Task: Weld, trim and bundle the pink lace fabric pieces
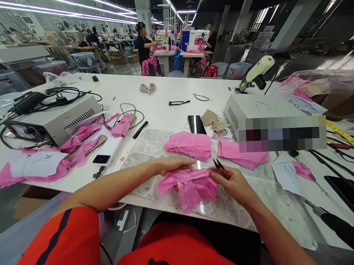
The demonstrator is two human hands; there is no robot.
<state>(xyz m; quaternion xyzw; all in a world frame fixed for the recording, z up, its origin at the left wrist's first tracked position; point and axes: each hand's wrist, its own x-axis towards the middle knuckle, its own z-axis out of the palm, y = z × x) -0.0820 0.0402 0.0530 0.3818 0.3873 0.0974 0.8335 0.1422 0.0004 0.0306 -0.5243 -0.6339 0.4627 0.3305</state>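
Observation:
A gathered pink lace fabric hangs between my two hands at the table's front edge. My left hand is closed on its upper left part, with some fingers hidden behind the cloth. At the fabric's upper right, my right hand pinches the cloth and also holds small dark-tipped snips, their blades pointing up and left. Just beyond lies a stack of scalloped pink pieces. Flat pink pieces rest to its right.
A grey box with a black handheld tool stands left; another pale box stands right. A phone, a white power bank, a black pen and cables lie around. Two people work at machines beyond.

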